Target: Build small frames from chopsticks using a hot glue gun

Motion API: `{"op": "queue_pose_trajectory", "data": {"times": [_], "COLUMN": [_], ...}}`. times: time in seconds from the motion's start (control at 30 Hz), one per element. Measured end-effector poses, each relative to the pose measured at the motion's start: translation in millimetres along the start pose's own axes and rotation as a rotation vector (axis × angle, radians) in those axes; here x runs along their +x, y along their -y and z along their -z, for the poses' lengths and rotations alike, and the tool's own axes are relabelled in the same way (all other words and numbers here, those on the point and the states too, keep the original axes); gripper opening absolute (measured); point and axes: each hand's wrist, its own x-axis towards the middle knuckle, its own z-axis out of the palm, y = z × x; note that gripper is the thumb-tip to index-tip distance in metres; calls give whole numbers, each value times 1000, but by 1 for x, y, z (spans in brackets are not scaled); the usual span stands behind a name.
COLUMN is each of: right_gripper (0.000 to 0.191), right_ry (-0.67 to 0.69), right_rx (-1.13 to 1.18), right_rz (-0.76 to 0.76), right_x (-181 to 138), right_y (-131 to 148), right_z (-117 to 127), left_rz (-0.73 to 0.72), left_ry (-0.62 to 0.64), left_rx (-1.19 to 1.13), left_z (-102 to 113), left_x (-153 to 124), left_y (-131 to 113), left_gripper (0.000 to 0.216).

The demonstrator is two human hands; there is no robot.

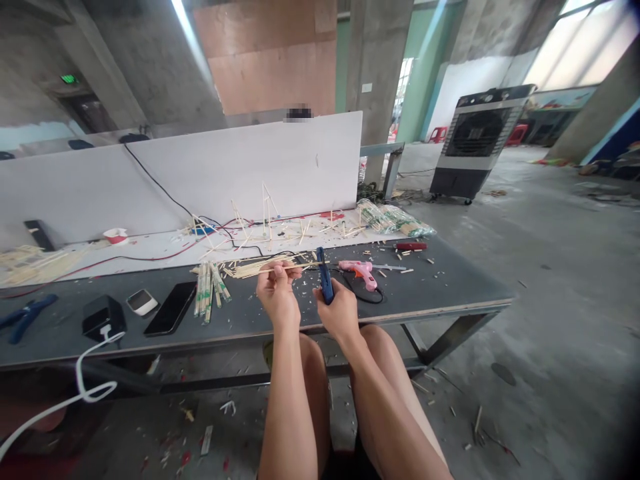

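My left hand (279,290) pinches a thin wooden stick (305,265) that points to the right. Blue-handled pliers (325,280) are gripped in my right hand (340,307), with their head upward across the stick's right end. Whether the jaws touch the stick is too small to tell. Behind my left hand lies a loose pile of similar sticks (245,268). A pink glue gun (359,272) rests on the table just right of the pliers, its black cord curling beside it.
On the dark table (450,280) lie wrapped chopstick packets (204,293), a black phone (171,308), a black charger box (103,319), another blue pair of pliers (27,317) and a red-handled tool (411,246). Stick frames (267,207) stand by the white partition (250,170). Cut bits are scattered around.
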Motion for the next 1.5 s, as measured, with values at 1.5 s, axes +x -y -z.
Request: {"op": "queue_pose_trajectory", "data": {"times": [1.5], "right_gripper": [30], "right_ry": [-685], "right_rx": [1109], "right_rz": [-351], "right_x": [19], "right_y": [-9], "right_z": [7], "left_rz": [18], "left_ry": [18], "left_rx": [-125], "left_z": [-1], "left_x": [1], "left_y": [4], "left_gripper": [35]}}
